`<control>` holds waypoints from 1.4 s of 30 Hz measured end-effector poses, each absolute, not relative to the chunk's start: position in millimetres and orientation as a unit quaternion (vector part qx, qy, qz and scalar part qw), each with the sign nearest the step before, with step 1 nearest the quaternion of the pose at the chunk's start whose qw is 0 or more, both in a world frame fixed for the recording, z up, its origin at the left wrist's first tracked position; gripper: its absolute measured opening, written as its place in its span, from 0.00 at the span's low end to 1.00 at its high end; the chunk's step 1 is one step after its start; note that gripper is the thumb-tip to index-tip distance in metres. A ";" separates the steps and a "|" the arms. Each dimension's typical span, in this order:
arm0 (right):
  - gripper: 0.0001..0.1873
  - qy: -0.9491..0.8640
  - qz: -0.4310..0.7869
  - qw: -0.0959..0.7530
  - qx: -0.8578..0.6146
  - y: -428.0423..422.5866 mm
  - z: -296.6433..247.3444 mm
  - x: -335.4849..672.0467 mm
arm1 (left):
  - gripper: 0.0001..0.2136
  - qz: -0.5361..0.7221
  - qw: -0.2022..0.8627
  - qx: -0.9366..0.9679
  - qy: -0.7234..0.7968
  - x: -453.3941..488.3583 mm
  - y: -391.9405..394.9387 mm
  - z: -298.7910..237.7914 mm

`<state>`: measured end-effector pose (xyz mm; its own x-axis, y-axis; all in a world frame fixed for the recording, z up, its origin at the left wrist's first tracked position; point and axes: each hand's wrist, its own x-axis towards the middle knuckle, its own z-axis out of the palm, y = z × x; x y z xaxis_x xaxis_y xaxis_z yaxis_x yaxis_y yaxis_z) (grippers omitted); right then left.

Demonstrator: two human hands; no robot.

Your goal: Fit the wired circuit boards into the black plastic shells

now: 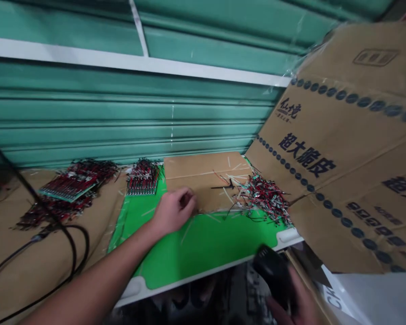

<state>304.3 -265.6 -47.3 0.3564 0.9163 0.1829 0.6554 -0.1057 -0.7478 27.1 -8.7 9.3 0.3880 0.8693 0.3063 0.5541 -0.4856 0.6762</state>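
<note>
"Over the green-topped bench (pixel 196 257), how are your hands placed?"

"They're well apart. My left hand (pixel 176 206) is at the near left corner of a brown cardboard sheet (pixel 203 169), fingers curled inward — I can't tell whether anything is pinched between them."

"And the right?"

"My right hand (pixel 301 289) is wrapped around a black object (pixel 274 271), by the bench's front edge near its right corner. It's too blurred for me to name."

"What lies on the sheet?"

"A slim black tool (pixel 221 186), toward the right. Just beside it, a tangled heap of small wired parts (pixel 267 198) spreads from the sheet onto the green."

"Anything to your left?"

"Yes — a small wired panel (pixel 142 183) at the bench's back left, and farther over, a bigger stack of wired panels (pixel 71 185). A black cable (pixel 75 258) loops in front of that stack."

"Beyond the heap?"

"A large printed carton (pixel 311 153), rising on the right."
</note>
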 end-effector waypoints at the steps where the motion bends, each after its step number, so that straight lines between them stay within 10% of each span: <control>1: 0.29 -0.588 0.166 0.371 -0.700 -241.7 -26.2 293.5 | 0.09 0.325 0.248 0.792 0.454 26.0 -6.9 13.5; 11: 0.31 -0.756 0.075 0.046 -0.648 -14.8 78.6 180.0 | 0.09 0.305 0.153 0.749 0.568 -30.4 21.7 63.5; 19: 0.17 -0.764 -0.076 0.059 -0.638 -0.2 48.9 166.8 | 0.16 0.257 -0.082 0.667 0.695 -69.8 31.3 34.5; 33: 0.17 -0.797 -0.032 0.067 -0.600 -4.4 38.8 176.2 | 0.36 0.120 0.014 0.580 0.806 -68.8 33.7 28.3; 42: 0.23 -0.774 -0.049 0.115 -0.621 -0.4 37.7 181.3 | 0.33 0.271 0.160 0.553 0.772 -77.5 41.5 25.4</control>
